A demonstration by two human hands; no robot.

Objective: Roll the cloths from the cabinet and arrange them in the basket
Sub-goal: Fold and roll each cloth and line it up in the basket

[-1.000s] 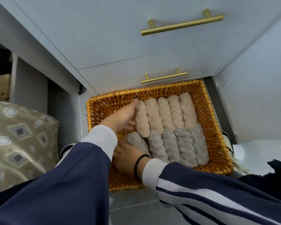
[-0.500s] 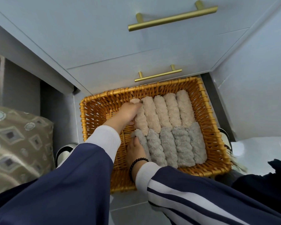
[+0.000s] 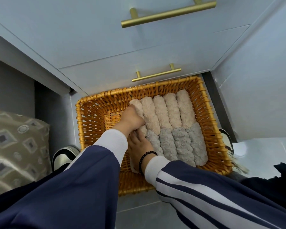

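I look down into the orange woven wicker basket (image 3: 89, 129), which sits on the pale floor just in front of the grey-blue cabinet drawers with brass bar handles (image 3: 156, 75). Its right part is packed with two rows of fluffy rolled cloths lying side by side: a far row of beige rolls (image 3: 172, 111) and a near row of grey rolls (image 3: 182, 146), the two rows butting end to end. The left part of the basket shows bare weave.

My left hand (image 3: 130, 119) reaches in from the near left and its fingers curl round the leftmost beige roll (image 3: 136, 104), pressing it against its neighbour. My right hand (image 3: 139, 146) lies just near of it, beside the leftmost grey roll (image 3: 151, 139); its fingers point toward the roll's far end, but the left hand covers the tips, so I cannot tell whether they grip or only press. A black bead bracelet (image 3: 146, 158) sits on that wrist.

I judge these rolls to be light, soft and springy, with a plush pile that gives good friction but lets a roll loosen if it is released carelessly. The best hold is round the middle, fingers wrapped over the loose edge so that it stays tucked down or against the next roll. Squeezing hard does no harm; dragging by one end may unwind it. The row seems nearly settled, with room on the left for more.

At the left lies a patterned brown cushion (image 3: 15, 146), and a grey slipper (image 3: 63, 156) shows beside the basket.
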